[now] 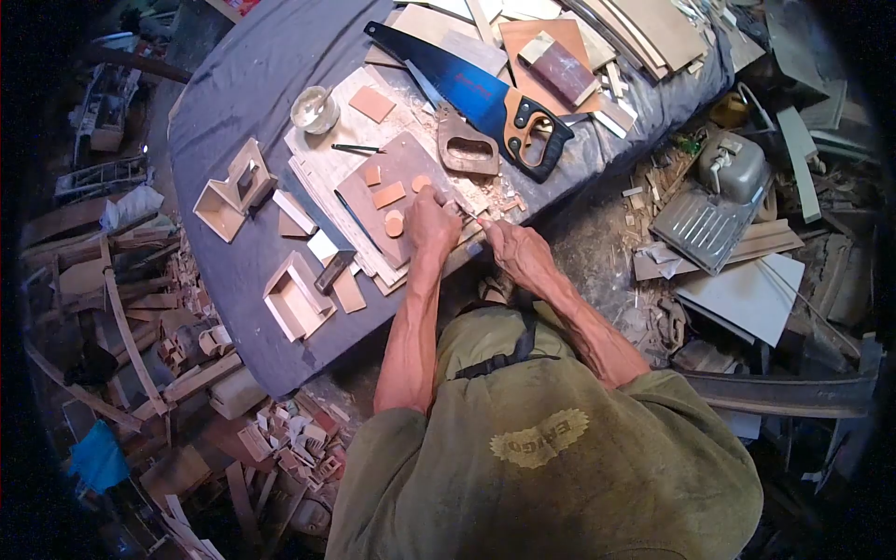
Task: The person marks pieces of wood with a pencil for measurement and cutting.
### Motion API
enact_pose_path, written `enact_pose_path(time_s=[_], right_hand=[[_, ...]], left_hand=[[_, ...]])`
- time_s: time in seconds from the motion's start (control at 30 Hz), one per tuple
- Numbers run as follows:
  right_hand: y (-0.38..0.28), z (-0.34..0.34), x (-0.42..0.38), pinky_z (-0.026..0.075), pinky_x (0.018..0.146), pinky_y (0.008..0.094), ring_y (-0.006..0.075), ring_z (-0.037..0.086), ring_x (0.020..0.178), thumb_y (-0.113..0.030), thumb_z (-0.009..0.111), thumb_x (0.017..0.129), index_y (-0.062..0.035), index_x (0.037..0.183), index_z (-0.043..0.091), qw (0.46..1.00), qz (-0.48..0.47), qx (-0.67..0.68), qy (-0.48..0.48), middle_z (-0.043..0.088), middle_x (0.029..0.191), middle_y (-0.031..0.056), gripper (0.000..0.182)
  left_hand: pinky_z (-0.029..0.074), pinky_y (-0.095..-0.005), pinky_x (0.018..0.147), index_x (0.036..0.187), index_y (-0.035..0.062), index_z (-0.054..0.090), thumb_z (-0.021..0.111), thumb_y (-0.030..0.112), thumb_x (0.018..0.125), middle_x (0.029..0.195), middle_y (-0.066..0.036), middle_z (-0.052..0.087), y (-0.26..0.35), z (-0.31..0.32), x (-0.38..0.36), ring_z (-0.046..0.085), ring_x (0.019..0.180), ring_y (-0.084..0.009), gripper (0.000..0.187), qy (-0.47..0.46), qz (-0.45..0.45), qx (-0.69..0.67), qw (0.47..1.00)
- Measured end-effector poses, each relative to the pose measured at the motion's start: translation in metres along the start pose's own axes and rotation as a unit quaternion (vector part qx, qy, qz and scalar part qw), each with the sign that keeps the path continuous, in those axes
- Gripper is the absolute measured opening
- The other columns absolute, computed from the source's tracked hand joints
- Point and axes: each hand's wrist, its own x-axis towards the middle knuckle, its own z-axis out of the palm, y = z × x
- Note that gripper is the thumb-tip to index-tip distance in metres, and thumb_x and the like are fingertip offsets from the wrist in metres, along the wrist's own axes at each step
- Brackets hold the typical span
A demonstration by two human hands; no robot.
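Note:
My left hand (435,222) is closed at the near edge of the work board, its fingers pressed around something small that I cannot make out. Close to its right, my right hand (515,245) pinches a thin, small item pointing toward the left hand. Beside my left hand, a round wooden disc (394,223) and a small rectangular piece (388,194) lie on a brown panel (411,154). A wooden-handled saw (469,155) rests just beyond the hands, next to a blue-bladed saw (467,84). A dark pencil (358,148) lies near the panel's far edge.
On the cloth-covered table (252,84) stand a jar (315,110), an open wooden box (297,297) and a two-part wooden frame (233,191). Wood sheets and a block (558,71) lie at the back right. A metal sink (714,201) and wood scraps cover the floor.

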Motion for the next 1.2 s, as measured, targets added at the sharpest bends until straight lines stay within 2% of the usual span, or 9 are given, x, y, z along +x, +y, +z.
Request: enact_pose_path(time_s=[0.17, 0.37, 0.47, 0.6, 0.73, 0.9, 1.0, 1.1, 1.2], right_hand=[[-0.008, 0.004, 0.008, 0.045, 0.07, 0.0532, 0.0473, 0.06, 0.079, -0.033, 0.039, 0.104, 0.0, 0.093, 0.058, 0.999, 0.034, -0.013, -0.025, 0.061, 0.083, 0.0293, 0.039], [0.01, 0.022, 0.015, 0.047, 0.065, 0.0538, 0.0485, 0.061, 0.071, -0.032, 0.036, 0.105, 0.003, 0.092, 0.055, 1.0, -0.011, 0.025, 0.012, 0.063, 0.077, 0.0292, 0.042], [0.044, 0.036, 0.024, 0.047, 0.06, 0.0468, 0.044, 0.059, 0.066, -0.032, 0.032, 0.105, 0.004, 0.092, 0.054, 0.991, -0.126, 0.032, -0.004, 0.061, 0.073, 0.0258, 0.044], [0.019, 0.013, 0.021, 0.047, 0.059, 0.0421, 0.037, 0.059, 0.066, -0.025, 0.034, 0.103, 0.0045, 0.092, 0.055, 0.962, 0.09, 0.237, -0.102, 0.059, 0.07, 0.0225, 0.038], [0.014, 0.008, 0.006, 0.048, 0.065, 0.0441, 0.0372, 0.062, 0.071, -0.022, 0.036, 0.102, 0.0036, 0.092, 0.055, 0.989, 0.013, 0.145, 0.004, 0.061, 0.075, 0.0225, 0.034], [0.023, 0.009, 0.01, 0.049, 0.07, 0.0487, 0.0417, 0.063, 0.079, -0.025, 0.045, 0.101, 0.0033, 0.094, 0.055, 0.968, 0.12, 0.217, -0.033, 0.063, 0.083, 0.0263, 0.031], [0.02, 0.015, 0.004, 0.048, 0.068, 0.051, 0.0428, 0.064, 0.077, -0.037, 0.046, 0.101, 0.0023, 0.09, 0.055, 0.995, -0.079, 0.014, 0.055, 0.064, 0.08, 0.0255, 0.042], [0.006, 0.015, 0.001, 0.047, 0.065, 0.0533, 0.044, 0.063, 0.072, -0.043, 0.045, 0.102, 0.0004, 0.09, 0.056, 0.997, 0.06, -0.033, 0.027, 0.065, 0.076, 0.0239, 0.046], [0.031, 0.017, -0.012, 0.046, 0.063, 0.0551, 0.046, 0.062, 0.068, -0.044, 0.043, 0.102, -0.0018, 0.093, 0.055, 0.994, 0.008, -0.072, 0.086, 0.065, 0.074, 0.0231, 0.045]], left_hand=[[0.048, -0.0523, 0.077, 0.093, 0.0041, 0.06, 0.07, 0.007, 0.074, 0.087, -0.026, 0.067, 0.003, 0.001, -0.002, 0.065, 0.088, -0.0454, 0.022, -0.02, 0.011, 0.017, 1.0], [0.047, -0.0542, 0.077, 0.094, 0.0029, 0.058, 0.068, 0.009, 0.08, 0.086, -0.027, 0.066, 0.001, -0.001, -0.005, 0.064, 0.088, -0.0473, 0.018, -0.024, 0.015, -0.01, 1.0], [0.047, -0.0545, 0.077, 0.096, 0.0028, 0.058, 0.067, 0.011, 0.083, 0.088, -0.028, 0.066, 0.004, 0.0, -0.01, 0.063, 0.088, -0.0479, 0.018, -0.018, 0.017, -0.007, 1.0], [0.047, -0.0547, 0.078, 0.104, 0.0032, 0.057, 0.065, 0.012, 0.084, 0.091, -0.029, 0.067, -0.003, 0.005, -0.014, 0.063, 0.089, -0.0494, 0.023, 0.038, 0.036, -0.04, 0.998], [0.049, -0.0507, 0.081, 0.111, 0.0042, 0.06, 0.064, 0.016, 0.085, 0.097, -0.026, 0.068, -0.011, 0.002, -0.02, 0.064, 0.093, -0.0469, 0.028, 0.093, 0.081, -0.087, 0.989], [0.05, -0.0515, 0.082, 0.109, 0.001, 0.061, 0.064, 0.017, 0.084, 0.096, -0.029, 0.067, -0.007, -0.014, -0.024, 0.065, 0.092, -0.0459, 0.029, -0.022, 0.136, 0.001, 0.99], [0.051, -0.0509, 0.08, 0.107, 0.0006, 0.062, 0.065, 0.017, 0.084, 0.095, -0.029, 0.067, -0.008, -0.012, -0.024, 0.065, 0.092, -0.0453, 0.029, -0.017, 0.113, 0.006, 0.993], [0.05, -0.0533, 0.077, 0.107, 0.0004, 0.062, 0.068, 0.014, 0.082, 0.092, -0.03, 0.067, -0.01, -0.006, -0.025, 0.064, 0.088, -0.0471, 0.03, 0.01, 0.105, -0.005, 0.994], [0.049, -0.0542, 0.076, 0.107, -0.0004, 0.061, 0.068, 0.014, 0.082, 0.09, -0.03, 0.066, -0.012, -0.004, -0.026, 0.064, 0.087, -0.0483, 0.029, 0.03, 0.11, -0.007, 0.993]])
